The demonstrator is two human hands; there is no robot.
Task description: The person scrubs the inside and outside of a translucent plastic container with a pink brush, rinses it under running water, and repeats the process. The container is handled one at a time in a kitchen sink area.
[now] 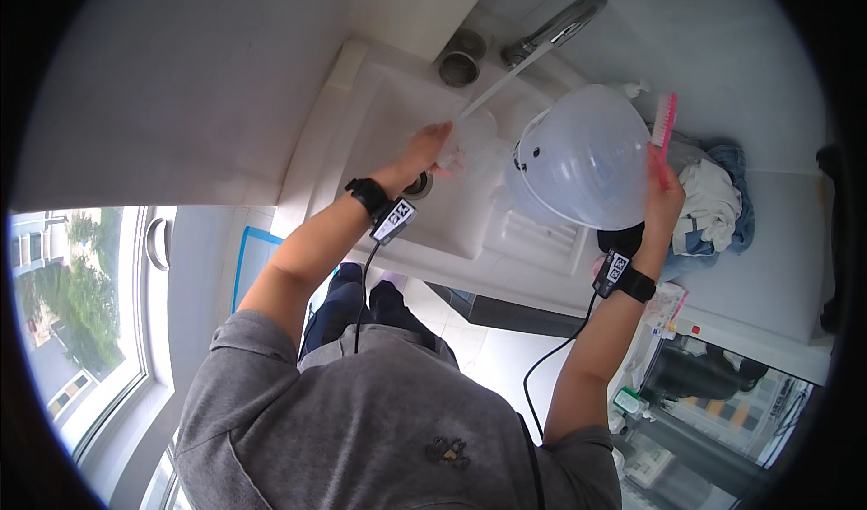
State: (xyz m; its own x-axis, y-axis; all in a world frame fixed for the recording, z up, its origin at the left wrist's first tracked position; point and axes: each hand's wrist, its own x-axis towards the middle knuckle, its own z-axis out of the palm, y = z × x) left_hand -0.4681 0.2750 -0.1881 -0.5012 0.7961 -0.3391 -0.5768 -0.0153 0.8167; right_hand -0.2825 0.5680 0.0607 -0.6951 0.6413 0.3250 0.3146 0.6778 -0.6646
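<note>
Water runs from the chrome faucet (565, 19) into the white sink basin (399, 103). My left hand (433, 151) is in the stream above the drain (420, 185); splashing water blurs its fingers, and whether it holds anything cannot be told. A translucent plastic bucket (586, 157) is tilted over the ribbed washboard part (535, 239) of the sink, its handle side towards the basin. My right hand (664, 188) grips a pink scrub brush (667, 120) with white bristles, bristles facing left, and lies against the bucket's right side.
Denim and white clothes (714, 202) lie piled on the counter right of the bucket. A metal cup-like holder (459, 68) stands at the sink's back corner. A white pump dispenser top (635, 88) shows behind the bucket. A window (81, 307) is at the far left.
</note>
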